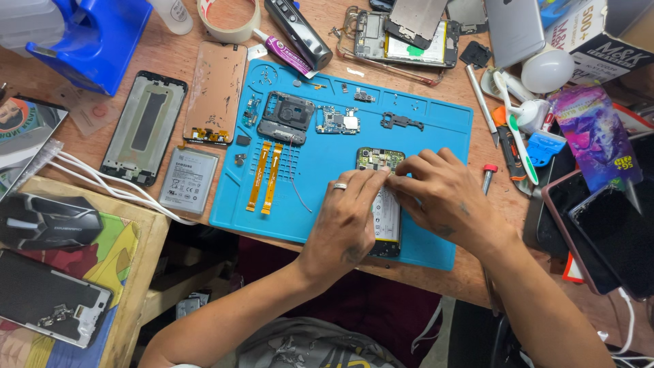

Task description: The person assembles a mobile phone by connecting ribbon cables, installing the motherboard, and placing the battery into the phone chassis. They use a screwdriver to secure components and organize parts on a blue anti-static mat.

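The opened phone point(381, 178) lies on the blue repair mat point(436, 129), near its front edge, with the board end pointing away from you. Your left hand point(344, 228) rests over its lower half and pins it, fingers curled down. Your right hand point(443, 197) comes in from the side, fingertips pinched at the phone's upper middle; what they pinch is hidden. Keep the left hand flat and heavy so the body cannot slide, and work with small fingertip moves only. Just left lie two orange flex cables point(267, 176) and a thin wire; behind sit the loose dark frame point(285, 117) and small circuit board point(339, 120). To the right a red-capped tool point(488, 177) lies just off the mat. Free mat shows only right of the phone; the table edge is close under your wrists.
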